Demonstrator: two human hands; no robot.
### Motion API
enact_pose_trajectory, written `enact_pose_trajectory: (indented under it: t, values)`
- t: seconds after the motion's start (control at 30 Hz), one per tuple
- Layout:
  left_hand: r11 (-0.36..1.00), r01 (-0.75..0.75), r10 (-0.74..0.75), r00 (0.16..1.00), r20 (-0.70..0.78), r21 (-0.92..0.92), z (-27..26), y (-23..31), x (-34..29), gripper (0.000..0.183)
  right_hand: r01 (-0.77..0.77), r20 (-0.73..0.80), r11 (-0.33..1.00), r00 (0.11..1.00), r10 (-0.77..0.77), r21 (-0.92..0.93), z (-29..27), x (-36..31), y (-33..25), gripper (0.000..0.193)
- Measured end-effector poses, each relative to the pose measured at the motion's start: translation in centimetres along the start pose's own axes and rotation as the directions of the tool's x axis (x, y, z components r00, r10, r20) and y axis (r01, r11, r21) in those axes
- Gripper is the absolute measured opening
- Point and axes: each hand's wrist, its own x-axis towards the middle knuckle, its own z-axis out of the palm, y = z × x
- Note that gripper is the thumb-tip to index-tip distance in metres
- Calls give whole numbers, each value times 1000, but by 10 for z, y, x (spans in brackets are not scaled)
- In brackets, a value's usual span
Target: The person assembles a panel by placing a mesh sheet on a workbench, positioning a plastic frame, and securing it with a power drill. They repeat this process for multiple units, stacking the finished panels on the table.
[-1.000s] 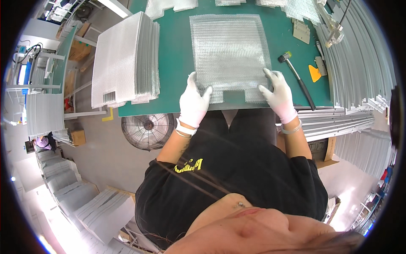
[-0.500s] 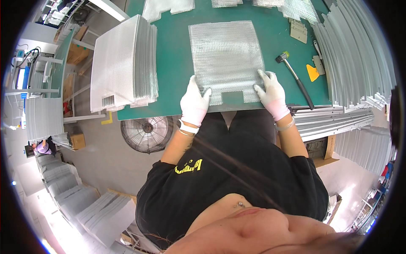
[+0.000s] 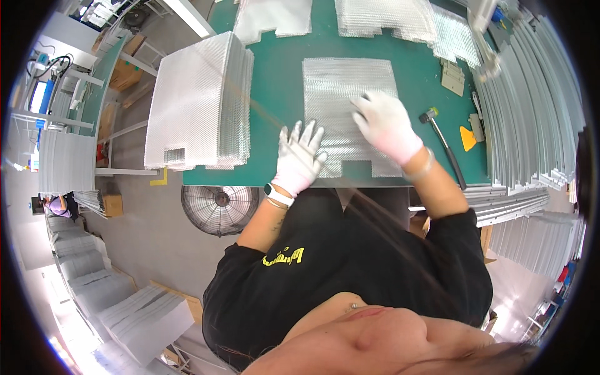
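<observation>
A silvery sheet with a fine mesh-like texture (image 3: 347,78) lies on the green tabletop, a rectangular notch in its near edge. My left hand (image 3: 299,159), in a white glove, rests with fingers spread at the sheet's near left edge and partly overlaps it. Over the right half of the sheet is my right hand (image 3: 386,127), gloved too, its fingers apart and slightly bent. Nothing shows in its grasp, and whether it touches the surface I cannot tell.
To the left stands a thick stack of similar sheets (image 3: 187,100). On the right lie a hammer (image 3: 445,147), a yellow scraper (image 3: 468,139) and a beige plate (image 3: 452,78). Many long panels (image 3: 531,106) line the right side. A floor fan (image 3: 220,209) stands below the table's front edge.
My right hand has left the sheet's right edge and moved inward over it. My left hand has spread its fingers at the left edge. The whole view has shifted slightly.
</observation>
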Motion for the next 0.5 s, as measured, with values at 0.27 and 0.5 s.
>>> enact_pose_trajectory:
  t: [0.27, 0.5]
  values:
    - [987, -13, 20, 999, 48, -161, -11, 0, 5, 66, -433, -71, 894, 894, 442, 115, 113, 278, 30, 49]
    - [977, 22, -4, 996, 88, -214, -10, -4, 3, 65, -734, 81, 679, 677, 732, 1, 136, 343, -8, 71]
